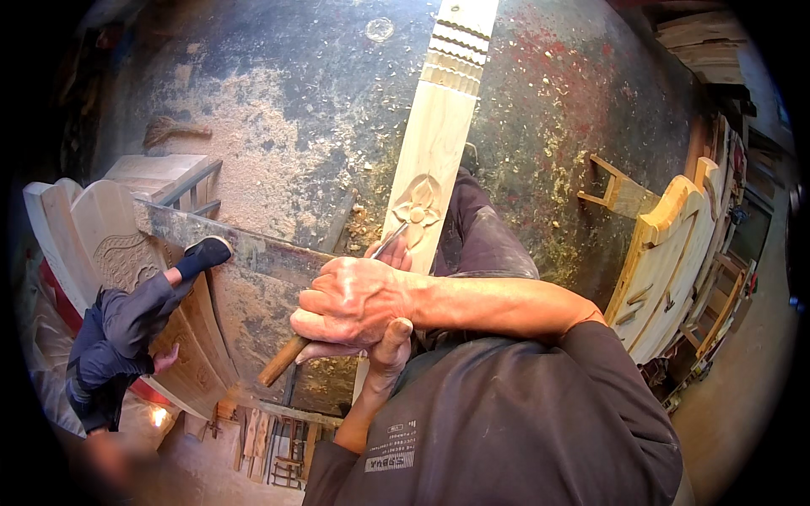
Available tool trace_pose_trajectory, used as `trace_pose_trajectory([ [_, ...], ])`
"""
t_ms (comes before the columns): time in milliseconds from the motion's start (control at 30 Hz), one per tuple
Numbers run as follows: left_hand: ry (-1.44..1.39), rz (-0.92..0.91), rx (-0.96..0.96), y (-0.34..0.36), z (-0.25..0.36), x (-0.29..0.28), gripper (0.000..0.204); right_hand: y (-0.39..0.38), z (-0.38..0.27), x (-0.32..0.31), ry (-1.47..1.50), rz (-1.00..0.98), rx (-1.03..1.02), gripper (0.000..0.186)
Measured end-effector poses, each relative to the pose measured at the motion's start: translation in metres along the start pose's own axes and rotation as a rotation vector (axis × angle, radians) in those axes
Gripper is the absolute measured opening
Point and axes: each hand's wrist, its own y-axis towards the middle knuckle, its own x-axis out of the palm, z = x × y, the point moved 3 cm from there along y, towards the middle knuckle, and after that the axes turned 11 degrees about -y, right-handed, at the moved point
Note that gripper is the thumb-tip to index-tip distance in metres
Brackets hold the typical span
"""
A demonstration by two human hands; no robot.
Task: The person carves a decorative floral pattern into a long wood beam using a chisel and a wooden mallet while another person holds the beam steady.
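My right hand (348, 295) is closed around a carving chisel (283, 361); its wooden handle sticks out at the lower left. The metal blade slants up past my knuckles to a flower carved in relief (417, 216). This flower is on a long pale wooden board (434, 126), which reaches away from me across my legs. Wavy grooved bands cross the board's far part. My left hand (391, 344) is mostly hidden beneath the right one. Its thumb shows below my right wrist, and fingertips beside the blade appear curled against it.
At the left, another person (126, 337) sits among carved wooden panels (118, 236), one foot on a worn plank (253, 253). A pale wooden panel with tools (662, 278) and a small wooden stool (624, 192) stand right. Shavings and sawdust cover the dark floor (337, 101). A brush (173, 130) lies far left.
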Motion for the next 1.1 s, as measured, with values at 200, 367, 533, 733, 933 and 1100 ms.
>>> trace_pose_trajectory([
  [200, 0.010, 0.020, -0.012, -0.007, 0.002, -0.002, 0.108, -0.001, 0.000, 0.004, -0.004, 0.000, 0.013, 0.044],
  [367, 0.021, 0.031, -0.006, -0.008, 0.002, -0.003, 0.106, 0.008, 0.003, -0.013, 0.070, 0.099, -0.019, 0.045],
  [533, 0.026, 0.033, 0.002, -0.008, 0.003, -0.003, 0.104, 0.017, 0.007, -0.023, 0.063, 0.244, 0.036, 0.047],
  [733, 0.036, 0.029, 0.018, -0.009, 0.003, -0.006, 0.102, 0.020, 0.012, -0.018, 0.050, 0.267, 0.039, 0.048],
  [933, 0.047, 0.030, 0.025, -0.016, -0.002, -0.022, 0.099, 0.018, 0.012, -0.007, 0.014, 0.227, 0.064, 0.046],
  [1100, 0.056, 0.029, 0.032, -0.022, -0.005, -0.035, 0.098, 0.019, 0.014, -0.007, -0.004, 0.184, 0.064, 0.045],
])
